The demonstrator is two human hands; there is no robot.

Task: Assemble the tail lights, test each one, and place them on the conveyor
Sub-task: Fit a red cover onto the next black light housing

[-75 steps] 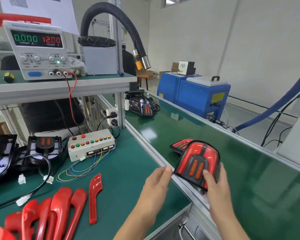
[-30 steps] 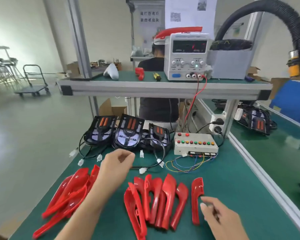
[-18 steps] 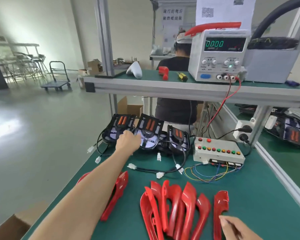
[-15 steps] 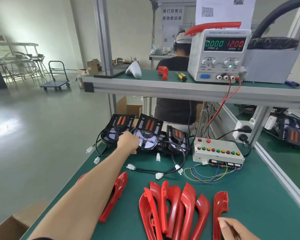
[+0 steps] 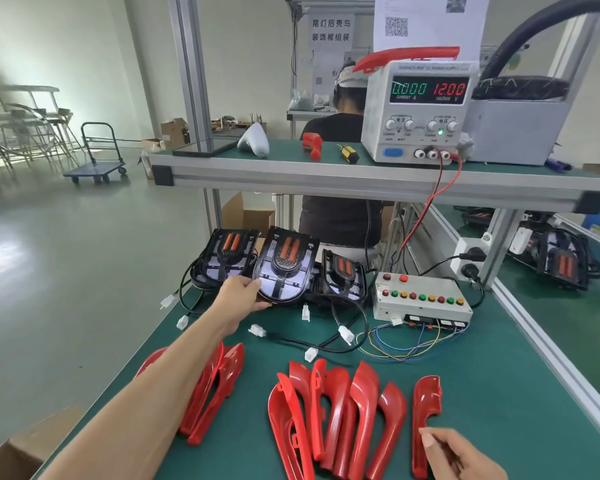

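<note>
Reaching farther, left hand [image 5: 241, 296] now grips the middle tail light housing [image 5: 286, 268]; right hand [image 5: 459, 453] pinches the lone red trim [image 5: 426, 400] near worktop [image 5: 520, 368] edge.

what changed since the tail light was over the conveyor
Both hands let go of that finished light. The left hand went out to the row of black housings and now grips the middle housing. The right hand came down onto the lone red trim piece. The button box stayed put.

Black tail light housing [image 5: 286, 268], middle of three, tilted up, near red lenses [image 5: 336, 414].
</note>
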